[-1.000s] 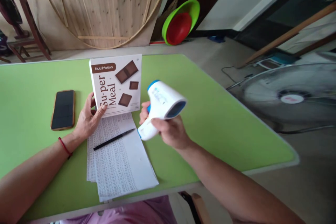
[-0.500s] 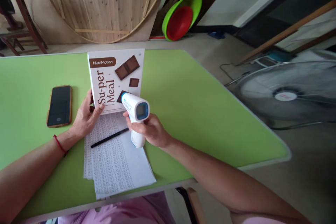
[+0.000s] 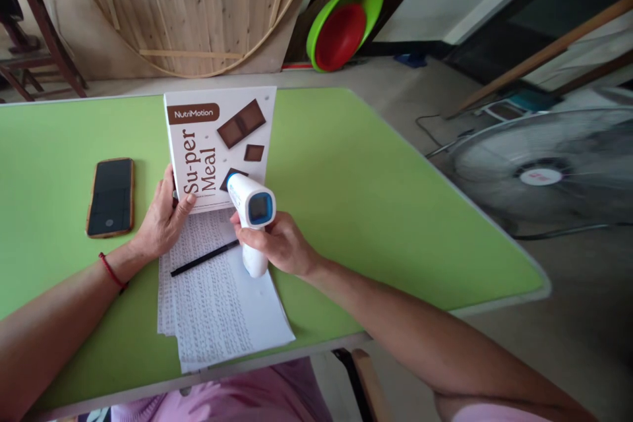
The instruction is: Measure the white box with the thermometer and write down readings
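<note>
My left hand (image 3: pixel 164 219) grips the lower left corner of a white box (image 3: pixel 202 151) printed "NutriMotion Su-per Meal" with chocolate pieces on it. The thumb lies on its front and the other fingers go behind, partly hidden. The box stands tilted up on its lower edge. My right hand (image 3: pixel 277 242) is wrapped round the handle of a white and blue infrared thermometer (image 3: pixel 251 201). Its nose points at the lower right of the box front, and its small screen faces me. Beneath lie handwritten sheets of paper (image 3: pixel 227 316) with a black pen (image 3: pixel 204 258) across them.
A smartphone (image 3: pixel 111 198) lies on the green table (image 3: pixel 356 211) left of my left hand. A large fan (image 3: pixel 539 175) stands beyond the table's right edge. Behind are green and red basins (image 3: pixel 341 36), a round wooden board (image 3: pixel 198 6) and a wooden chair (image 3: pixel 44 33).
The thermometer in my right hand has shifted slightly left and its handle is more upright. The box has turned a little towards me; my left hand keeps its hold.
</note>
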`<state>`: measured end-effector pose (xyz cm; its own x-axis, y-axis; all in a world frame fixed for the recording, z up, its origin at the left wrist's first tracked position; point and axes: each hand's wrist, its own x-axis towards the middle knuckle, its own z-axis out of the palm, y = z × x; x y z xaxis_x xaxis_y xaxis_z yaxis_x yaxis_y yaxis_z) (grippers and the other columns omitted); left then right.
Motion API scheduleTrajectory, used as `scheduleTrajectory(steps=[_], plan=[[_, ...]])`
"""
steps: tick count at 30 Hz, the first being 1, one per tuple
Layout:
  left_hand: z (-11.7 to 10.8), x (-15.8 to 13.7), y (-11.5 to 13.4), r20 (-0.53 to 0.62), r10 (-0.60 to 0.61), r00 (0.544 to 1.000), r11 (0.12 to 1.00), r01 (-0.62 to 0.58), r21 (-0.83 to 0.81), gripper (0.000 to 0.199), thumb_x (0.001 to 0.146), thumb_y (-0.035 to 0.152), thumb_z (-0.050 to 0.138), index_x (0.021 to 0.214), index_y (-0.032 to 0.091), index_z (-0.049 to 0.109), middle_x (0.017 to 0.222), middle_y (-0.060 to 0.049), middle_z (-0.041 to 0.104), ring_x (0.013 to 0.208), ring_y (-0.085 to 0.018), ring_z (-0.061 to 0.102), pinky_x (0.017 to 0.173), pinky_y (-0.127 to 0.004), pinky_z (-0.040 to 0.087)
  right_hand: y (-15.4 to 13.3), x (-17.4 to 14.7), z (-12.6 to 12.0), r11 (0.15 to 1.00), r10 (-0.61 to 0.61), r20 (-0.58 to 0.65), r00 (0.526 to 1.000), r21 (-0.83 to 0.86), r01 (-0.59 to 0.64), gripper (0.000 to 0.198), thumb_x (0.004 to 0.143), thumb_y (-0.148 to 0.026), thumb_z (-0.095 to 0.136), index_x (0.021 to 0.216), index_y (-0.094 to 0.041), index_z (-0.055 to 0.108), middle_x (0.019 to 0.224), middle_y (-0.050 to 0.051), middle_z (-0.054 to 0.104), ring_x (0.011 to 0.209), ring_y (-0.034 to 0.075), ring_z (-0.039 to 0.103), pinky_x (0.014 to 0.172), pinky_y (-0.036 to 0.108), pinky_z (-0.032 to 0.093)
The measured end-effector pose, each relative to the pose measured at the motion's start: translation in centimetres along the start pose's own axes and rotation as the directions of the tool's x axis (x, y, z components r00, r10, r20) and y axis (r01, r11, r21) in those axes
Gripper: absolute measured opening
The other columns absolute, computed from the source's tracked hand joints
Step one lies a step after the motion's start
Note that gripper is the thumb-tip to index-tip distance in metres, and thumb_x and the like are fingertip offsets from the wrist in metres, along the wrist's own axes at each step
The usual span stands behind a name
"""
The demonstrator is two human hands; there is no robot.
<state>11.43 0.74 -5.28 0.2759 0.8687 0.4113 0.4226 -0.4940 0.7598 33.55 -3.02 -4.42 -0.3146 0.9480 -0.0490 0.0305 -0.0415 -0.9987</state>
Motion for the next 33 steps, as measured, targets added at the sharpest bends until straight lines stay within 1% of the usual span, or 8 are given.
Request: scheduleTrajectory(steps=[7, 11, 16, 21, 24, 27, 29, 33], plan=[[0.0, 0.1, 0.2, 0.004, 0.006, 1.0, 1.0, -0.006, -0.015, 0.049, 0.097, 0.047, 0.043, 0.14, 0.024, 0.04, 0.13, -0.014, 0.05, 0.114, -0.032, 0.051, 0.1, -0.058, 0.043, -0.1, 0.1, 0.0, 1.0, 0.004, -0.015, 1.0, -0.021, -0.004, 0.022, 0.071, -0.039, 0.068, 0.073, -0.02, 0.058, 0.059, -0.005, 0.05, 0.055, 0.009, 0.046, 0.051, 0.028, 0.038], [0.0, 0.1, 0.2, -0.006, -0.002, 1.0, 1.0, 0.002, -0.017, 0.047, 0.096, 0.046, 0.044, 0.138, 0.023, 0.042, 0.125, -0.014, 0.053, 0.11, -0.031, 0.052, 0.097, -0.057, 0.046, -0.3, 0.1, -0.1, 1.0, 0.012, -0.022, 1.0, -0.015, -0.013, 0.024, 0.069, -0.04, 0.069, 0.077, -0.019, 0.061, 0.062, -0.003, 0.053, 0.055, 0.01, 0.048, 0.052, 0.029, 0.039], [0.1, -0.1, 0.2, -0.038, -0.046, 0.998, 0.997, 0.044, -0.065, 0.044, 0.093, 0.045, 0.053, 0.13, 0.022, 0.049, 0.114, -0.013, 0.059, 0.1, -0.029, 0.057, 0.085, -0.049, 0.054, -0.5, 0.1, -0.2, 1.0, 0.006, 0.036, 0.999, -0.012, -0.006, 0.025, 0.069, -0.041, 0.07, 0.073, -0.02, 0.056, 0.059, -0.005, 0.05, 0.054, 0.009, 0.045, 0.052, 0.029, 0.038], [-0.1, 0.0, 0.8, -0.035, -0.066, 0.997, 0.996, 0.063, -0.067, 0.043, 0.092, 0.043, 0.056, 0.128, 0.021, 0.05, 0.117, -0.013, 0.062, 0.097, -0.027, 0.061, 0.072, -0.041, 0.058, -0.4, 0.2, -0.2, 1.0, -0.027, 0.041, 0.999, -0.008, 0.027, 0.03, 0.067, -0.04, 0.073, 0.067, -0.021, 0.051, 0.063, -0.004, 0.051, 0.058, 0.009, 0.045, 0.054, 0.028, 0.039], [-0.3, 0.2, 1.2, -0.025, -0.063, 0.998, 0.996, 0.061, -0.064, 0.042, 0.092, 0.042, 0.056, 0.127, 0.02, 0.05, 0.117, -0.012, 0.063, 0.096, -0.026, 0.063, 0.071, -0.04, 0.058, -0.7, -0.1, -0.4, 0.995, -0.094, -0.022, 0.995, -0.039, 0.093, 0.026, 0.067, -0.037, 0.073, 0.068, -0.021, 0.052, 0.062, -0.005, 0.05, 0.057, 0.009, 0.044, 0.054, 0.027, 0.039], [-0.3, 0.2, 1.2, -0.023, -0.064, 0.998, 0.991, 0.061, -0.116, 0.043, 0.091, 0.043, 0.057, 0.127, 0.019, 0.049, 0.119, -0.013, 0.063, 0.099, -0.027, 0.064, 0.076, -0.042, 0.059, -1.3, -0.4, -0.7, 0.983, -0.16, -0.142, 0.977, -0.108, 0.146, 0.023, 0.067, -0.035, 0.071, 0.069, -0.021, 0.054, 0.06, -0.005, 0.049, 0.056, 0.01, 0.044, 0.052, 0.027, 0.039], [-0.1, 0.3, 1.0, -0.022, -0.067, 0.998, 0.983, 0.062, -0.17, 0.046, 0.091, 0.044, 0.058, 0.128, 0.019, 0.048, 0.119, -0.013, 0.062, 0.101, -0.028, 0.064, 0.079, -0.044, 0.059, -1.8, -0.5, -1.1, 0.967, -0.218, -0.238, 0.947, -0.181, 0.177, 0.021, 0.066, -0.035, 0.071, 0.068, -0.021, 0.055, 0.06, -0.005, 0.051, 0.056, 0.01, 0.045, 0.052, 0.028, 0.04], [0.0, 0.4, 0.6, -0.076, -0.089, 0.993, 0.96, 0.065, -0.273, 0.053, 0.089, 0.047, 0.061, 0.132, 0.021, 0.045, 0.12, -0.014, 0.06, 0.105, -0.03, 0.063, 0.085, -0.047, 0.058, -2.5, -0.2, -2.0, 0.938, -0.304, -0.421, 0.855, -0.287, 0.193, 0.024, 0.061, -0.034, 0.072, 0.063, -0.022, 0.051, 0.056, -0.005, 0.05, 0.053, 0.011, 0.044, 0.049, 0.028, 0.039]])
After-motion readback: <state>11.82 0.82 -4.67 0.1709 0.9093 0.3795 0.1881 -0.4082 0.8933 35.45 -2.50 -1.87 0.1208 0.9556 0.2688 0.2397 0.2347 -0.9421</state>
